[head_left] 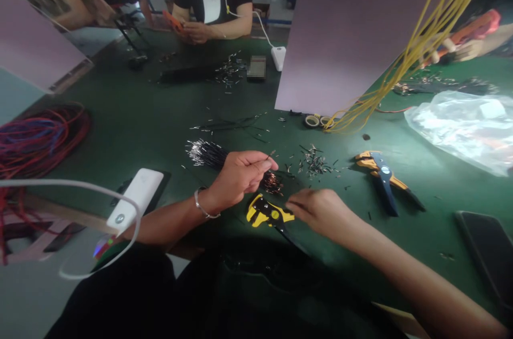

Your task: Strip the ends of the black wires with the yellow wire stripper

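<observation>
Progress: wire bundle [208, 154] on desk [140, 120] just behind yellow stripper [266, 213] — far ends look bare already, insulation scraps [315, 163] behind-right of stripper; no. left to do, can't tell. L hand [240, 174] grip pinched on bundle's near end. R hand [316, 208] just right of stripper, fingertips drawn together — whether holding anything, can't tell

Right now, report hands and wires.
Left hand shut on wires. Right hand beside yellow stripper, grip unclear. Offcuts and second stripper on mat, off to the right.
</observation>
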Action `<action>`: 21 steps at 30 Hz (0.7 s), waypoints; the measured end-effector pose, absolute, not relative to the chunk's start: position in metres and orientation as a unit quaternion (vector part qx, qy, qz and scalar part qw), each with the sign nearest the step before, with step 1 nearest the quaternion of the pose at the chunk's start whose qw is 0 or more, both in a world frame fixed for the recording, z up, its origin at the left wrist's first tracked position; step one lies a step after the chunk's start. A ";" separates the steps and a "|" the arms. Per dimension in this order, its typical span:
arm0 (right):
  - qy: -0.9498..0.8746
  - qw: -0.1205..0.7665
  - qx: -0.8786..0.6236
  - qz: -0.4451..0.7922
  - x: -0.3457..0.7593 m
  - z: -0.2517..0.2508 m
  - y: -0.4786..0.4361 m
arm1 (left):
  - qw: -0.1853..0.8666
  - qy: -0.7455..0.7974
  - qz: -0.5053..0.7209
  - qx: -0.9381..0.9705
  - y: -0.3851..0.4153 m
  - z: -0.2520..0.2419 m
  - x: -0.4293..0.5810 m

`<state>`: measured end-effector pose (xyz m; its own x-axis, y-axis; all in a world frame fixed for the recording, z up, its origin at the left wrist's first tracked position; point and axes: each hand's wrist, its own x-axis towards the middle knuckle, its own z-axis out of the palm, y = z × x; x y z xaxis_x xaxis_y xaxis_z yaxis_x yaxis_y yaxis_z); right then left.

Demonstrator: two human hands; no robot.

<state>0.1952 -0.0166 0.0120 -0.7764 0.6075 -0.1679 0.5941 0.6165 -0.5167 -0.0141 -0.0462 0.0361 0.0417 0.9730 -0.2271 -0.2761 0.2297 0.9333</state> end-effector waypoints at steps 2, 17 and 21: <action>-0.855 0.136 -0.366 0.341 0.199 0.011 -0.014 | 0.633 0.482 0.485 0.362 -0.046 0.036 -0.011; -0.717 0.229 -0.336 0.566 0.180 0.000 -0.011 | 0.679 0.458 0.446 0.361 -0.050 0.034 -0.005; -0.641 0.226 -0.337 0.652 0.183 -0.001 -0.012 | 0.687 0.451 0.442 0.360 -0.050 0.035 -0.006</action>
<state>0.1826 -0.0124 -0.0011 -0.6702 0.7269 -0.1496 0.1375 -0.0765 -0.9875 -0.0061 -0.0499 0.0353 0.2026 0.9315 -0.3020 -0.2812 0.3507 0.8933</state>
